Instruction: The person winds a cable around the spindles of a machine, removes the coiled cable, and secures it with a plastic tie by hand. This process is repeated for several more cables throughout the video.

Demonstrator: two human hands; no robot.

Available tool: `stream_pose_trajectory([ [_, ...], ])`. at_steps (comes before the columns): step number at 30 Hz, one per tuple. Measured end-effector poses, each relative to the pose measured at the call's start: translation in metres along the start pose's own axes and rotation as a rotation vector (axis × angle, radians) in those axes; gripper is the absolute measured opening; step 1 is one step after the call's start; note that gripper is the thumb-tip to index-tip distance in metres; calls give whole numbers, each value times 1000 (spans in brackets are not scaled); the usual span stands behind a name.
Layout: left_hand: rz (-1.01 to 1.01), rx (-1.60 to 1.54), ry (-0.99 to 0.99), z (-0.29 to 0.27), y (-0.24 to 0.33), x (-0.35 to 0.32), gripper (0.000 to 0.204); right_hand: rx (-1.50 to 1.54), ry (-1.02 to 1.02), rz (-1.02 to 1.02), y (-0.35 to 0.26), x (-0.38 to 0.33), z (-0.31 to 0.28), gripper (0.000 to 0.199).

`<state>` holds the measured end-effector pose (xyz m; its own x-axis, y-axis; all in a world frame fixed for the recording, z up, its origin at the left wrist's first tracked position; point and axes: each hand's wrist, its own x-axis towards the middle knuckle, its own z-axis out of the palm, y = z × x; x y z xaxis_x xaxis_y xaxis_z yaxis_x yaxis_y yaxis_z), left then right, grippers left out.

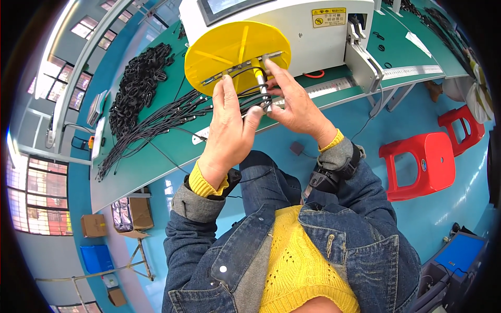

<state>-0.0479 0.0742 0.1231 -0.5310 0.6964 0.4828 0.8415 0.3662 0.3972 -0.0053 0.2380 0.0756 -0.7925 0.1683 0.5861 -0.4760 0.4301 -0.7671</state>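
Nearest the camera, across the lower centre, come a yellow knitted sweater (302,261) and a denim jacket (365,250). Above them, at upper centre, black cables (172,112) loop around a pale post (260,78) that stands out from a yellow disc (209,49). Their long axis runs from these loops toward the left of the frame, down and away from the hands, passing behind the left one. The right hand (297,107) is nearer the post: its fingers and thumb curl about the loops, its forefinger reaching the slotted metal bar (229,71) on the disc. The left hand (228,125) is flat, fingers extended up to the bar, thumb beside the loops; whether it grips any cable I cannot tell.

Behind the disc, a white machine (308,47) bears a yellow label (329,17) with dark print and a prohibition symbol, a caution notice by its look. Beside the cables, on the green table (141,175), lies a pile of black coils (141,78). Red stools (433,167) stand at right.
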Motion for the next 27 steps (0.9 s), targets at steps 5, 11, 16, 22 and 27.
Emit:
stream_pose_trajectory([
  [5, 49, 166, 42, -1, 7, 2, 70, 26, 4, -34, -2, -3, 5, 68],
  [11, 14, 384, -24, 0, 7, 2, 55, -171, 278, -183, -11, -18, 32, 54],
  [16, 131, 245, 203, 14, -7, 0, 50, -91, 338, -104, -9, -19, 36, 43],
  [22, 185, 289, 109, 3, -4, 7, 36, -129, 319, -89, -14, -15, 32, 37],
  [27, 211, 408, -9, -6, 8, 3, 28, -108, 307, -10, -28, -29, 33, 35],
])
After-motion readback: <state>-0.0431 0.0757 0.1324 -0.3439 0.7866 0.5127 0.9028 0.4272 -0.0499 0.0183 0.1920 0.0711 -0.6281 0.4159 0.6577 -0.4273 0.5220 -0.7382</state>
